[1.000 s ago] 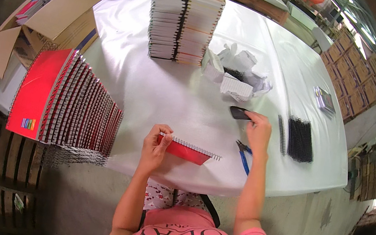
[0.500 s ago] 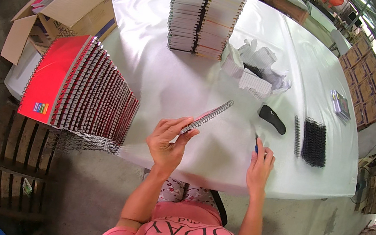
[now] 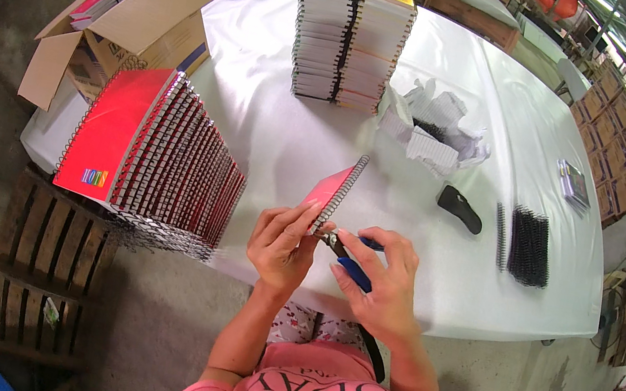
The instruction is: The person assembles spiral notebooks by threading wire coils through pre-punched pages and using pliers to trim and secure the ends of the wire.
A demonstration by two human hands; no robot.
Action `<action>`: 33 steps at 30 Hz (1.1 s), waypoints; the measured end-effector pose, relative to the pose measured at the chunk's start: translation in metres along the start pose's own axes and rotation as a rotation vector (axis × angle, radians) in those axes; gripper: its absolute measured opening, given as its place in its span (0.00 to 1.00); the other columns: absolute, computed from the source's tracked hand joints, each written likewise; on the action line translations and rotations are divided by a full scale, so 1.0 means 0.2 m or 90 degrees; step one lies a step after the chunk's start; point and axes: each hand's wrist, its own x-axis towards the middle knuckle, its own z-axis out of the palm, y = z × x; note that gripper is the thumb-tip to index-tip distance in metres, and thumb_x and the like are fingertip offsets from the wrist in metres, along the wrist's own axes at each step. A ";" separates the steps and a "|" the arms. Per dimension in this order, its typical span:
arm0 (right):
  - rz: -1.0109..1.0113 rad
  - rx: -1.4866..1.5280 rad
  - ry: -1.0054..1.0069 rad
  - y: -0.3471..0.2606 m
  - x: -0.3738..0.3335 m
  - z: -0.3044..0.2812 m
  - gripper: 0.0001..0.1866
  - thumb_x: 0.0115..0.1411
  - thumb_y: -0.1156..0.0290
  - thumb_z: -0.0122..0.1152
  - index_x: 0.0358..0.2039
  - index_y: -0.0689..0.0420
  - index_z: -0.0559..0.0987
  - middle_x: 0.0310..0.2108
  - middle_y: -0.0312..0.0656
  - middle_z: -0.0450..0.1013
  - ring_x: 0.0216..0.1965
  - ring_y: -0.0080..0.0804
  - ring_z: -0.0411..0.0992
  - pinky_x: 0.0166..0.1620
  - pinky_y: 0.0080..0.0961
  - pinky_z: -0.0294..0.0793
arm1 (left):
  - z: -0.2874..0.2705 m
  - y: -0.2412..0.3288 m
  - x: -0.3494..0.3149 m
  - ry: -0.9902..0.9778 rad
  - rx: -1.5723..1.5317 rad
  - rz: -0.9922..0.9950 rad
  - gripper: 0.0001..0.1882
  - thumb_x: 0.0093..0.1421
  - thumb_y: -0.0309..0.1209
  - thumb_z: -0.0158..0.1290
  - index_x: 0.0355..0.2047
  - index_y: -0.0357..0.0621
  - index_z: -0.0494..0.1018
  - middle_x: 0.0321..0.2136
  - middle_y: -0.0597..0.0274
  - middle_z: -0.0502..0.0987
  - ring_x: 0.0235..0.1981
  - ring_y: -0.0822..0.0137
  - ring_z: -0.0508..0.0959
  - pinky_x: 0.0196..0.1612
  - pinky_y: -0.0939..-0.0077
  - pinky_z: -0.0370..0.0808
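My left hand (image 3: 281,246) grips a small red spiral notebook (image 3: 332,188), tilted up with its wire coil facing right. In my right hand (image 3: 384,280) are pliers (image 3: 354,272) with blue handles, my fingers wrapped round them. Their jaws meet the near end of the coil, close to my left fingertips; whether they bite on the wire cannot be made out. To the left rises a tall stack of red spiral notebooks (image 3: 112,133), coils outward. Right of the hands lies a black curved object (image 3: 460,208) on the white-covered table (image 3: 273,135).
Two stacks of notebooks, one green-topped (image 3: 321,31) and one yellow-topped (image 3: 380,45), stand at the far side. An open cardboard box (image 3: 144,18) sits far left. Crumpled white wrapping (image 3: 440,126), black coils (image 3: 529,247) and a small clear pack (image 3: 574,185) lie on the right.
My right hand has lifted the pliers from the table and brought them left to the notebook's near end. My left hand has turned the notebook more upright, showing its red cover.
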 end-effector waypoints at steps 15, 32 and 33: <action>0.390 0.726 -0.380 0.07 -0.05 -0.03 0.18 0.61 0.60 0.54 0.48 0.56 0.69 0.38 0.44 0.70 0.40 0.34 0.69 0.43 0.35 0.68 | 0.01 0.04 -0.03 0.037 0.004 0.064 0.19 0.39 0.20 0.64 0.36 0.43 0.79 0.33 0.65 0.80 0.28 0.66 0.73 0.30 0.76 0.72; 0.200 0.565 0.023 0.54 -0.29 -0.08 0.29 0.57 0.60 0.60 0.57 0.55 0.65 0.54 0.40 0.62 0.56 0.32 0.60 0.58 0.42 0.55 | -0.05 0.19 -0.03 0.032 -0.420 -0.260 0.15 0.66 0.28 0.42 0.49 0.32 0.67 0.40 0.52 0.74 0.38 0.63 0.76 0.44 0.72 0.71; 0.182 0.664 0.069 0.51 -0.28 -0.03 0.28 0.56 0.65 0.62 0.56 0.57 0.66 0.54 0.40 0.63 0.55 0.30 0.61 0.56 0.37 0.58 | -0.05 0.22 -0.02 0.032 -0.411 -0.235 0.13 0.66 0.28 0.43 0.47 0.33 0.68 0.39 0.51 0.74 0.37 0.63 0.76 0.43 0.71 0.72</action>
